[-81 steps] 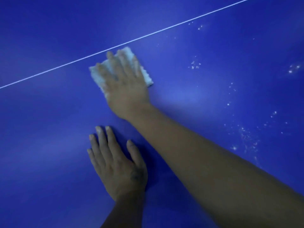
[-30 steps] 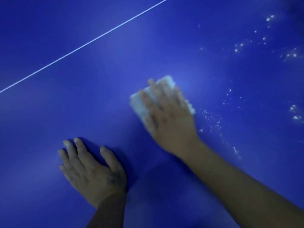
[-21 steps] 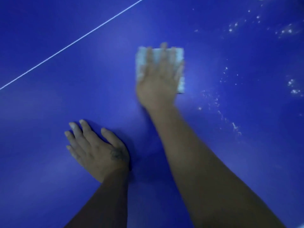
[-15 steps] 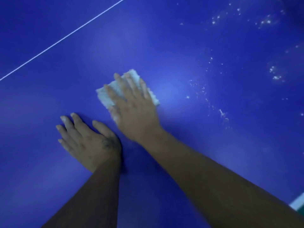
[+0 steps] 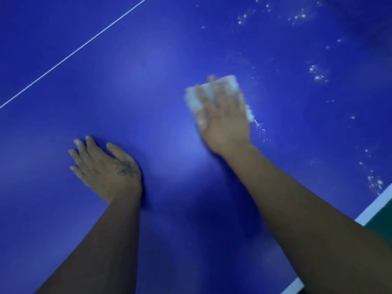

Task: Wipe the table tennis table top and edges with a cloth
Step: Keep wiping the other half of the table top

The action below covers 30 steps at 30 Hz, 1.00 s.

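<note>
The right grip (image 5: 222,117) lies wide and flat, its straight fingers spread over the white cloth (image 5: 230,83) and pressing it onto the blue desk (image 5: 148,85); both are blurred. The cloth shows past the fingertips and at either side of the palm. White specks (image 5: 316,74) dot the surface to its right. The left grip (image 5: 104,166) rests palm-down on bare desk, fingers straight and splayed, apart from the cloth. A thin white line (image 5: 74,53) crosses upper left, and a white edge band (image 5: 373,209) shows lower right.
</note>
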Available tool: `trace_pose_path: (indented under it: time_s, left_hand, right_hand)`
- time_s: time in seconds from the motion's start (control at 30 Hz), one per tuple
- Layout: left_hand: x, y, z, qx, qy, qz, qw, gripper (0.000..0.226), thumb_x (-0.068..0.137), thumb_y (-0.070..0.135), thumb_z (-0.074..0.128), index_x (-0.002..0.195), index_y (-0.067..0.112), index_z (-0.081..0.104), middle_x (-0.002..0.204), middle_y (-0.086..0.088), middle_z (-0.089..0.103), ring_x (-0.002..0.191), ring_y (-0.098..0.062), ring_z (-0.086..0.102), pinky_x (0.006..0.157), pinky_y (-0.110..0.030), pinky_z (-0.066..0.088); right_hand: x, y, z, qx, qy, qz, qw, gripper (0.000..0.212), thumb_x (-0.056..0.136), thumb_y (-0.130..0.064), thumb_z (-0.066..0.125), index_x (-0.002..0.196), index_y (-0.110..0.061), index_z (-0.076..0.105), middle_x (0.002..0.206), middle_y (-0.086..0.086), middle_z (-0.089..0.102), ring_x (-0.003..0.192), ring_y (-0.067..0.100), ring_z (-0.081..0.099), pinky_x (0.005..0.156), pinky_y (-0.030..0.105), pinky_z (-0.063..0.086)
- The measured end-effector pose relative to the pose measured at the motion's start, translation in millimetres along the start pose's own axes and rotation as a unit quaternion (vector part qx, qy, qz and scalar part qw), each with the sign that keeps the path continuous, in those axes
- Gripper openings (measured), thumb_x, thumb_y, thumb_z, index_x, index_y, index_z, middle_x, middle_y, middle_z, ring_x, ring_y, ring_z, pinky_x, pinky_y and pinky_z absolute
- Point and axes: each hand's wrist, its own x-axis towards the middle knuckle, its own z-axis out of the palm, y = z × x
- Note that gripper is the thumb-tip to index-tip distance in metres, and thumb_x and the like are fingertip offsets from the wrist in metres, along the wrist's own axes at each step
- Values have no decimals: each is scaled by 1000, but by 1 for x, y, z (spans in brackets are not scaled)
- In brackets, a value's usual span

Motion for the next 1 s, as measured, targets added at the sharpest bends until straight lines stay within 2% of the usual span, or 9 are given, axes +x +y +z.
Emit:
trace_pose_path:
  time_s: [0.1, 0.23, 0.3, 0.5, 0.57, 0.73, 0.8, 0.9, 1.0]
  left_hand:
    - [-7, 0, 0, -47, -4, 38, 998, 55, 110, 22, 41, 162, 3, 43, 174, -13, 36, 166, -31, 24, 136, -47, 9]
    - [-54, 12, -8, -83, -27, 112, 990, 55, 108, 19, 44, 160, 1, 46, 173, -17, 37, 165, -35, 27, 135, -50, 12]
    - [-92, 22, -11, -74, -57, 160, 983, 57, 107, 22, 42, 160, 1, 46, 173, -17, 37, 164, -36, 29, 135, -52, 12]
    - [-147, 27, -7, 12, -87, 195, 977, 57, 111, 25, 38, 165, 9, 43, 176, -12, 33, 166, -34, 24, 136, -54, 14]
    - [-145, 26, -7, 26, -74, 205, 975, 57, 109, 22, 39, 164, 9, 44, 176, -12, 33, 165, -35, 25, 136, -54, 15]
    - [-147, 25, -7, 9, -66, 211, 975, 58, 107, 17, 38, 163, 10, 46, 176, -11, 34, 166, -34, 25, 136, -54, 15]
    - [-145, 25, -6, 17, -60, 213, 975, 58, 107, 18, 36, 164, 12, 45, 176, -9, 33, 166, -33, 24, 136, -53, 15]
    - [-147, 28, -7, 20, -58, 207, 976, 59, 107, 19, 35, 164, 13, 44, 177, -9, 33, 166, -32, 23, 136, -52, 14]
    - [-147, 28, -8, 18, -56, 211, 976, 58, 107, 18, 37, 164, 13, 44, 177, -8, 32, 166, -32, 23, 136, -51, 14]
  right_hand:
    - [-7, 5, 6, 49, 32, 171, 983, 63, 111, -44, 25, 172, -31, 19, 181, 9, 5, 167, 33, 1, 133, 57, -4]
    - [-72, -51, 24, 73, 15, -79, 994, 59, 110, -40, 34, 168, -29, 36, 178, 9, 21, 166, 32, 15, 133, 57, 9]
    - [-77, -21, 18, 61, 8, -101, 993, 58, 110, -41, 34, 167, -32, 36, 179, 4, 20, 166, 27, 15, 134, 53, 8]
    - [-64, 64, 2, 32, 51, 216, 974, 63, 111, -46, 27, 172, -31, 21, 181, 8, 9, 167, 32, 6, 133, 58, 4]
    - [-75, 36, 6, 38, 44, 178, 982, 65, 109, -44, 30, 172, -30, 21, 181, 10, 8, 167, 35, 5, 133, 61, 3]
    - [-143, 11, 23, 57, 26, -70, 996, 59, 110, -37, 42, 168, -29, 35, 179, 5, 20, 167, 30, 13, 133, 56, 12]
    - [-145, 50, 23, 36, 56, -9, 998, 57, 110, -38, 43, 166, -28, 39, 177, 7, 25, 165, 31, 18, 133, 56, 14]
    - [-131, 83, 10, 19, 87, 189, 978, 57, 113, -41, 31, 169, -27, 32, 179, 11, 20, 166, 35, 15, 132, 60, 12]
    - [-153, 34, 20, 37, 52, 88, 994, 65, 109, -37, 39, 171, -25, 25, 180, 13, 10, 166, 38, 5, 132, 63, 7]
